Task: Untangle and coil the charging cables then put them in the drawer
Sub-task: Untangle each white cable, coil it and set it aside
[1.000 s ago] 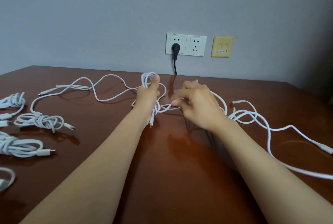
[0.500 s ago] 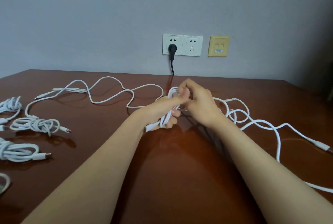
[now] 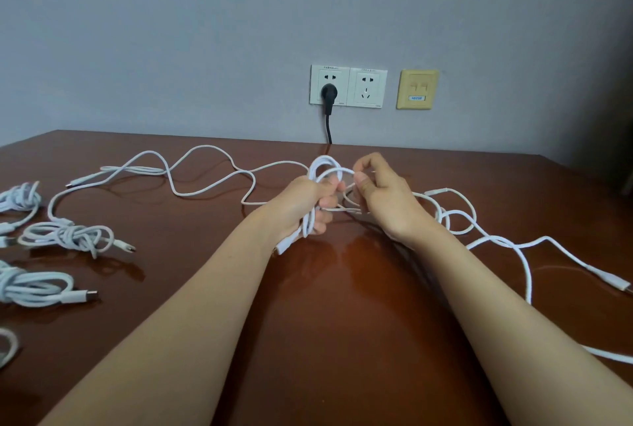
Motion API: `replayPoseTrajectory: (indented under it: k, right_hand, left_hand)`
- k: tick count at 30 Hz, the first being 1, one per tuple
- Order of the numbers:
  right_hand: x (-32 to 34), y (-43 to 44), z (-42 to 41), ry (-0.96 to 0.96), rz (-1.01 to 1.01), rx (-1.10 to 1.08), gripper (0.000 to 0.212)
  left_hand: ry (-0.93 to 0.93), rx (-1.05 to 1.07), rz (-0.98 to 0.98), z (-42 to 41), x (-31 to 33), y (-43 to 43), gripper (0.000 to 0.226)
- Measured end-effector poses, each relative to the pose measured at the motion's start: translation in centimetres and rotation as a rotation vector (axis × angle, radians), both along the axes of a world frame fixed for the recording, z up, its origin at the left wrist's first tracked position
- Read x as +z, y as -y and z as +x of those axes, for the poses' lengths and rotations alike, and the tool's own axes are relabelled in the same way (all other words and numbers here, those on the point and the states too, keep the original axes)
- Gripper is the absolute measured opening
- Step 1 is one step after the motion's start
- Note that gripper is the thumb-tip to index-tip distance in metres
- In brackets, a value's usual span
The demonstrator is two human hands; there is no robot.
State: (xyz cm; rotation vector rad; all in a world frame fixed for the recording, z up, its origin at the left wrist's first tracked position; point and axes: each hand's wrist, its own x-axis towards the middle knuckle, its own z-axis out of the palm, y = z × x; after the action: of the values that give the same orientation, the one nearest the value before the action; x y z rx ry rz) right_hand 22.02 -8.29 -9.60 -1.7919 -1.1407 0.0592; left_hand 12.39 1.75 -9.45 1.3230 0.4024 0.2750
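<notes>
My left hand (image 3: 301, 206) grips a bundle of loops of a white charging cable (image 3: 323, 168) above the middle of the brown table (image 3: 342, 305). One connector end sticks out below that fist. My right hand (image 3: 383, 196) pinches a strand of the same cable between thumb and forefinger, just right of the loops. More white cable (image 3: 493, 240) trails loose to the right, and another loose cable (image 3: 205, 172) snakes off to the left. No drawer is in view.
Three coiled white cables (image 3: 68, 237) (image 3: 34, 288) (image 3: 20, 196) lie at the table's left edge, and part of another (image 3: 8, 347) shows at the lower left. A black plug (image 3: 329, 94) sits in a wall socket behind the table, its cord dropping behind the far edge.
My left hand swung its cable loops from upright to lower and rightward. My right hand came up to the loops and now pinches a strand over them. The right-hand slack shifted.
</notes>
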Motion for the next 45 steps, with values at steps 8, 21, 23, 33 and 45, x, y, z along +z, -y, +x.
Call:
replayPoseTrajectory:
  k: [8,21,23,33,45]
  right_hand:
    - [-0.2,0.3,-0.2,0.293,-0.247,-0.109,0.023]
    - [-0.2,-0.3,-1.4,0.406,-0.22,-0.092,0.021]
    - [0.1,-0.4,-1.4,0.367,-0.174,-0.099,0.02]
    - [0.3,0.1,-1.3,0.418,-0.375,-0.172,0.031]
    - [0.2,0.2,-1.2,0.614,-0.505,-0.169,0.023]
  left_hand:
    - [0.052,0.329,-0.024,0.1,0.1,-1.2,0.031]
    - [0.065,0.379,0.449,1.5,-0.2,1.2,0.024]
    - [0.089,0.473,0.523,1.7,0.0,1.6,0.019]
    - [-0.026,0.666,0.829,1.0,-0.6,0.0,0.028]
    - [0.372,0.7,-0.465,-0.3,1.1,-2.0,0.028]
